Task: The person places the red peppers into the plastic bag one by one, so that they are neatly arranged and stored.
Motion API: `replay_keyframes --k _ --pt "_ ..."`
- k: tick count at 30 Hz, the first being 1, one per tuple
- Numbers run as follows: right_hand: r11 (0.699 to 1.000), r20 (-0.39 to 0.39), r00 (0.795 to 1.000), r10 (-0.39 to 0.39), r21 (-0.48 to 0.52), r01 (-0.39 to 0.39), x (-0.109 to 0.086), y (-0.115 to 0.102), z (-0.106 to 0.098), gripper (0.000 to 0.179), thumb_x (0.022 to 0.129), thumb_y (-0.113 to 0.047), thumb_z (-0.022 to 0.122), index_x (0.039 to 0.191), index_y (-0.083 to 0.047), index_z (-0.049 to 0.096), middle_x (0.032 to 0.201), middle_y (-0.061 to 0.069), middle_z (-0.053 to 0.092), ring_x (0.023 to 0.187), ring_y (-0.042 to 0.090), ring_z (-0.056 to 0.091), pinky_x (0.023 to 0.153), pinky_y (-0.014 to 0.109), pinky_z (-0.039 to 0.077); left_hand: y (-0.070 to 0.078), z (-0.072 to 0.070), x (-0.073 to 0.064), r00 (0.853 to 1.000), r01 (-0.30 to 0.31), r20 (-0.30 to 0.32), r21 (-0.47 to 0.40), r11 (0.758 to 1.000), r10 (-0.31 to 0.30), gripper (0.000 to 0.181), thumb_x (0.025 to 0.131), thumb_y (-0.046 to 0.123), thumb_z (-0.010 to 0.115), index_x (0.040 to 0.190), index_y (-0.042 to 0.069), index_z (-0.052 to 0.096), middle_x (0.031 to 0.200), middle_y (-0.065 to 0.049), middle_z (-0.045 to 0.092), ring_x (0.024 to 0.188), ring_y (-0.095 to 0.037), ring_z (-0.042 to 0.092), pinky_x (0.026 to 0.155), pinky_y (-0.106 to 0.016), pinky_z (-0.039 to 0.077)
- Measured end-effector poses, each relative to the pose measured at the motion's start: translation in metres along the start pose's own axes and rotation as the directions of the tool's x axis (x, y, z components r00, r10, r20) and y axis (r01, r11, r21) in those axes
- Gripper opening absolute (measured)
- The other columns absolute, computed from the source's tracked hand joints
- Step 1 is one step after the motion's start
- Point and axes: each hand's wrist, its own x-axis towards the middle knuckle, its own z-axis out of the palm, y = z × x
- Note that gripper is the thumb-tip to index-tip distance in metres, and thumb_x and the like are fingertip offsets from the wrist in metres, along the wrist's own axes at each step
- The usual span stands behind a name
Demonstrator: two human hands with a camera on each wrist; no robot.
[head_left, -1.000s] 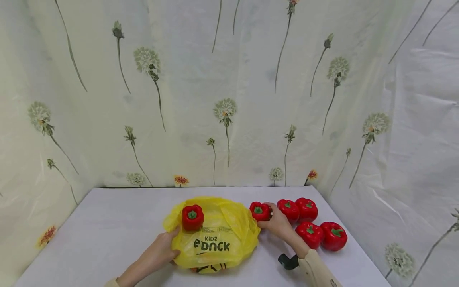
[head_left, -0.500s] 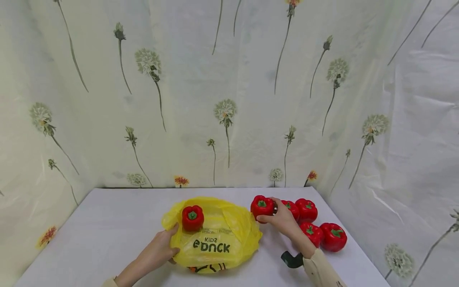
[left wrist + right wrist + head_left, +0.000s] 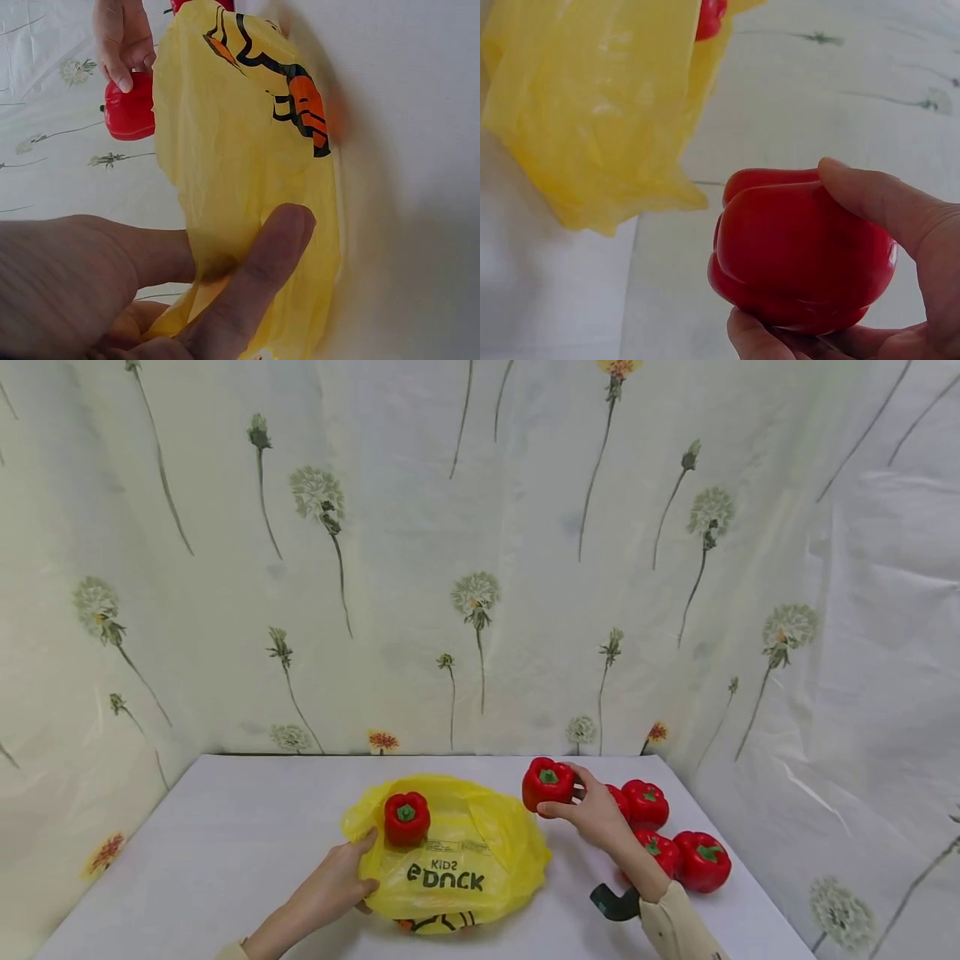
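Note:
A yellow plastic bag (image 3: 480, 893) with printed lettering lies on the table, its mouth spread. One red bell pepper (image 3: 407, 819) with a green stem is in the bag's mouth. My left hand (image 3: 335, 877) grips the bag's left edge; in the left wrist view the thumb (image 3: 270, 247) lies against the plastic. To the right of the bag, my right hand (image 3: 600, 810) holds another red bell pepper (image 3: 548, 783) above the table. The right wrist view shows this bell pepper (image 3: 802, 247) between thumb and fingers, apart from the bag (image 3: 600, 112).
Several more red bell peppers (image 3: 702, 862) sit at the right side of the table (image 3: 225, 827), partly behind my right hand and forearm. A dark curved piece (image 3: 615, 903) shows beside my right wrist. A dandelion-print curtain (image 3: 390, 568) hangs behind the table.
My right hand has raised its bell pepper from beside the bag's right edge to a slightly higher spot. The left hand keeps its grip on the bag.

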Motion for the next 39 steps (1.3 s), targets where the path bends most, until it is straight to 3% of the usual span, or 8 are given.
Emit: replay_keyframes --k 8,22,31,39 --pt "0.997 0.048 0.997 -0.059 0.06 0.056 -0.001 -0.012 0.006 0.093 0.07 -0.036 0.085 0.146 -0.019 0.035 0.146 0.013 0.044 0.131 0.038 0.045 0.093 0.047 0.054 0.0 0.002 0.004 0.999 0.022 0.023 -0.007 1.0 -0.022 0.075 0.078 -0.011 0.067 0.142 -0.017 0.029 0.14 -0.043 0.034 0.055 -0.014 0.064 0.048 -0.027 0.056" --pt "0.992 0.101 0.989 -0.111 0.065 0.105 0.005 -0.042 0.022 0.09 0.068 -0.034 0.086 0.144 -0.022 0.04 0.142 0.007 0.05 0.125 0.03 0.052 0.091 0.045 0.055 0.0 0.003 0.006 1.0 0.007 0.024 0.011 1.0 -0.007 0.074 0.078 -0.011 0.067 0.142 -0.017 0.03 0.14 -0.044 0.033 0.052 -0.014 0.063 0.047 -0.027 0.055" --pt "0.985 0.161 0.972 -0.17 0.067 0.161 0.013 -0.055 0.038 0.085 0.067 -0.033 0.087 0.14 -0.021 0.045 0.13 0.002 0.059 0.12 0.027 0.055 0.09 0.042 0.056 -0.002 0.005 0.006 0.999 0.015 0.029 0.026 1.0 -0.016 0.074 0.078 -0.01 0.068 0.141 -0.017 0.031 0.142 -0.042 0.031 0.051 -0.014 0.063 0.047 -0.027 0.054" --pt "0.981 0.236 0.953 -0.191 0.066 0.181 0.019 -0.055 0.058 0.084 0.068 -0.03 0.087 0.14 -0.019 0.045 0.131 0.004 0.057 0.12 0.029 0.054 0.09 0.041 0.056 -0.003 0.006 0.005 0.999 0.018 0.037 0.014 1.0 -0.018 0.075 0.077 -0.011 0.067 0.142 -0.017 0.03 0.142 -0.043 0.031 0.053 -0.013 0.063 0.047 -0.027 0.055"
